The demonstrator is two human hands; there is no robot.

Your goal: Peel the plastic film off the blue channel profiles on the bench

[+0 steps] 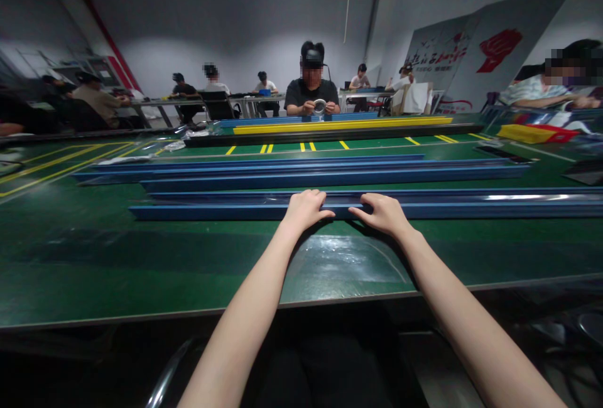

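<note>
A long blue channel-shaped profile (pixel 211 212) lies lengthwise across the green table in front of me. My left hand (pixel 305 210) grips it near the middle, with the thumb along its near wall and the fingers over the far side. A short way to the right, my right hand (pixel 382 212) holds the same profile in a matching grip, its thumb pointing inward. The fingertips of both hands are partly hidden in the channel. Just behind lie more blue profiles (pixel 330 177), roughly parallel to the held one.
Clear film (pixel 348 260) lies on the green table (pixel 141 282) near its front edge. Farther back are a yellow profile (pixel 343 125), a black profile (pixel 282 138) and a yellow tray (pixel 525 134). Across the table, a person (pixel 311 91) holds a ring-shaped roll (pixel 319 107).
</note>
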